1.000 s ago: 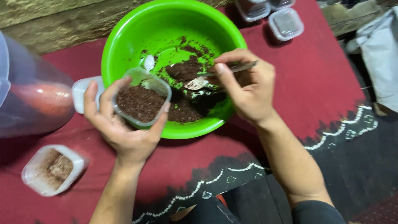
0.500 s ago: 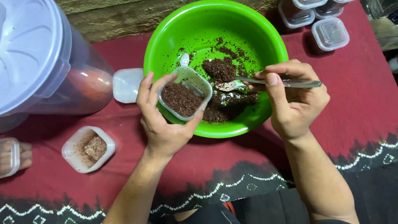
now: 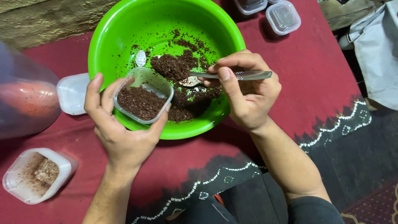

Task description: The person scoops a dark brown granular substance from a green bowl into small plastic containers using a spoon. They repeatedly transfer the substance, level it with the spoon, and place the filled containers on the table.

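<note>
Left hand [image 3: 120, 132]: lower left of centre; fingers curled and clamped around a small clear plastic tub [image 3: 143, 101], thumb on its left side, fingertips on its right; tub held over the near rim of the bowl, tipped slightly toward the bowl, filled with dark brown crumbly mix.

Right hand [image 3: 248, 93]: right of centre; thumb and fingers pinched shut on the handle of a metal spoon [image 3: 226, 76]; spoon's long axis runs nearly level across the frame, handle end pointing right past the knuckles, bowl of the spoon pointing left and slightly down, resting in the crumbs just right of the tub.

Green bowl [image 3: 124, 25]: large, round, plastic, upper centre; holds a loose heap of the same brown crumbs [image 3: 170, 66], with scattered specks on its inner wall.

Red cloth [image 3: 315, 62]: under everything; black patterned border with white stitching toward the lower right.

White lid [image 3: 71, 93]: flat on the cloth, just left of the bowl.

Large clear jug [image 3: 25, 99]: far left, blurred.

Used tub [image 3: 35, 174]: lower left corner, smeared with crumbs.

Two lidded tubs [image 3: 284, 16]: upper right, closed, well apart from the hands.
</note>
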